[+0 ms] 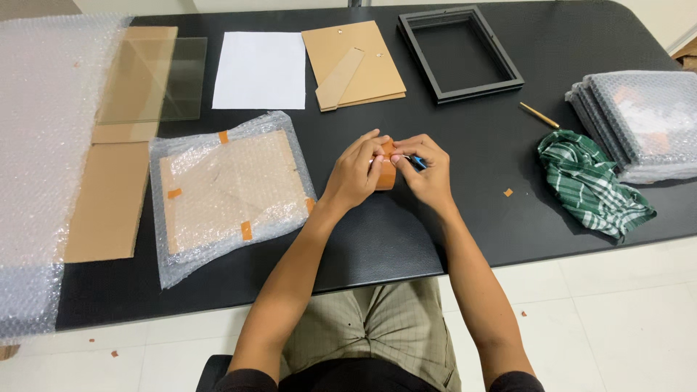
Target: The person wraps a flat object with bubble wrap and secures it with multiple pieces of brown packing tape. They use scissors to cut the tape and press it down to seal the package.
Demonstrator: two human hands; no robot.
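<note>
Both hands meet over the middle of the black table (508, 232). My left hand (356, 173) and my right hand (427, 168) together grip a small roll of orange-brown tape (386, 174). A blue-and-black tool (417, 162), partly hidden, sits under the fingers of my right hand. Just left of my left hand lies a flat package wrapped in bubble wrap (229, 196), with brown board inside and orange tape strips on it.
Black picture frame (459, 52), brown backing board (354, 64), white sheet (261, 70) and glass pane (163, 80) lie along the far edge. Cardboard strips (112, 196) and a bubble wrap sheet (36, 145) at left. Green cloth (589, 181), brass pen-like tool (539, 115), stacked wrapped packages (642, 120) at right.
</note>
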